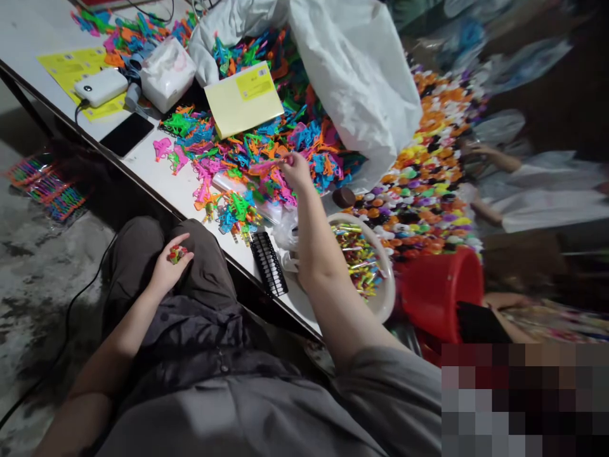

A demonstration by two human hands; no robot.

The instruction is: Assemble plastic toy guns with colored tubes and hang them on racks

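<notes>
My left hand (171, 261) rests by my lap, palm up, its fingers curled around several small red, yellow and green pieces (176, 254). Over the table, my right hand (295, 171) pinches a pink plastic piece (264, 167). Beneath and around it spreads a heap of small plastic pieces (204, 149) in pink, blue, green and orange. A smaller cluster of green and blue pieces (240, 211) lies nearer the table edge. To the right of my forearm, a white tub (387, 285) holds many small yellow, green and red pieces, partly hidden by that arm.
A white sack (356, 76) spills plastic pieces across the table. A yellow-labelled sheet (245, 105), tissue pack (167, 73), phone (127, 134), white power bank (101, 87) and black rack (269, 263) lie around. Right are a red bucket (438, 292) and another person's arm (499, 158).
</notes>
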